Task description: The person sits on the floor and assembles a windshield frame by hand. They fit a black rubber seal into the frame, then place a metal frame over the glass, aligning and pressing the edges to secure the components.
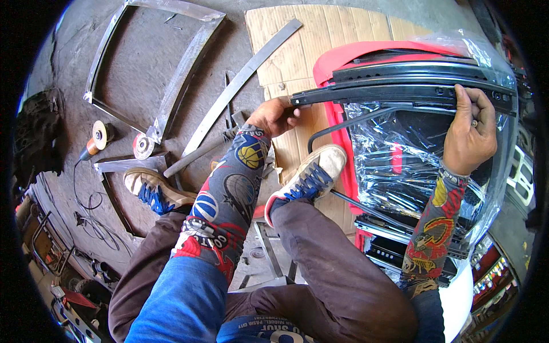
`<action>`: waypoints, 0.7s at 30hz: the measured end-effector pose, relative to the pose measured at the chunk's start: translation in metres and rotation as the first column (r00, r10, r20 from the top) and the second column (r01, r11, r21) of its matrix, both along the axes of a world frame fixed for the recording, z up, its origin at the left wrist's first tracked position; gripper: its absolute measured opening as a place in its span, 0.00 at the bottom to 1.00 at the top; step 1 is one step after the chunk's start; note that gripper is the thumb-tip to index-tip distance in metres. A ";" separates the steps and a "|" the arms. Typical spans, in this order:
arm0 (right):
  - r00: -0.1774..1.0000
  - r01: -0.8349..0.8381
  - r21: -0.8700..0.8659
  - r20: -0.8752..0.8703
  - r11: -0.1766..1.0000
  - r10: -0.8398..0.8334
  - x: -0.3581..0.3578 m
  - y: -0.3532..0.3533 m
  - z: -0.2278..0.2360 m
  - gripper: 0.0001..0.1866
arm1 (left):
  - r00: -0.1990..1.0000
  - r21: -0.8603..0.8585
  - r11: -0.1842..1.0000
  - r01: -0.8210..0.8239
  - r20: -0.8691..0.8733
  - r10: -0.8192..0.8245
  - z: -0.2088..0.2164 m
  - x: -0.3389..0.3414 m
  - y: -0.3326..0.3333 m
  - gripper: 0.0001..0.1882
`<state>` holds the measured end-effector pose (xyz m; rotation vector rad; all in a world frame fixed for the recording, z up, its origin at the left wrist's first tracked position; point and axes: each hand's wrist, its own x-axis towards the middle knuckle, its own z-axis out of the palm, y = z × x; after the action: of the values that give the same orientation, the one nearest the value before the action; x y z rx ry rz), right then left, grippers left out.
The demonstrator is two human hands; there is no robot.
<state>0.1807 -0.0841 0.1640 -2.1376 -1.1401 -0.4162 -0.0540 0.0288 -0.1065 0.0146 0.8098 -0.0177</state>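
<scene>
A long black metal seat rail [394, 92] lies across the far end of a red and black seat [400, 157] partly wrapped in clear plastic. My left hand [275, 116] curls its fingers at the rail's left end; the palm side is partly hidden. On the right, the thumb and fingers of my right hand [472, 130] pinch the same rail near its other end. Just below it a bent dark rod [351, 121] runs toward my shoe. A second rail assembly [394, 251] shows at the seat's near side.
Cardboard [337, 28] lies under the seat. To the left are a flat metal strip [243, 80], a welded metal frame [191, 63], a hammer [197, 154] and an angle grinder [94, 143] with its cord. My shoes [314, 174] stand close to the seat and hammer.
</scene>
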 end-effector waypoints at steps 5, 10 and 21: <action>0.991 -0.116 0.030 0.063 0.993 0.114 0.006 -0.004 -0.005 0.07 | 0.999 -0.050 0.998 -0.039 0.030 0.040 -0.007 0.001 0.000 0.09; 0.993 -0.106 0.068 0.058 0.992 0.102 -0.001 -0.002 -0.008 0.07 | 0.997 -0.106 0.994 -0.029 0.065 0.036 -0.012 -0.001 0.003 0.10; 0.980 0.079 0.171 -0.193 0.982 -0.045 -0.020 0.007 -0.004 0.07 | 0.996 -0.189 0.978 -0.087 0.017 0.092 -0.010 0.000 0.003 0.11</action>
<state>0.1605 -0.0774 0.1595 -2.0121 -0.8975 -0.3233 -0.0537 0.0318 -0.1167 -0.2004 0.7797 -0.0094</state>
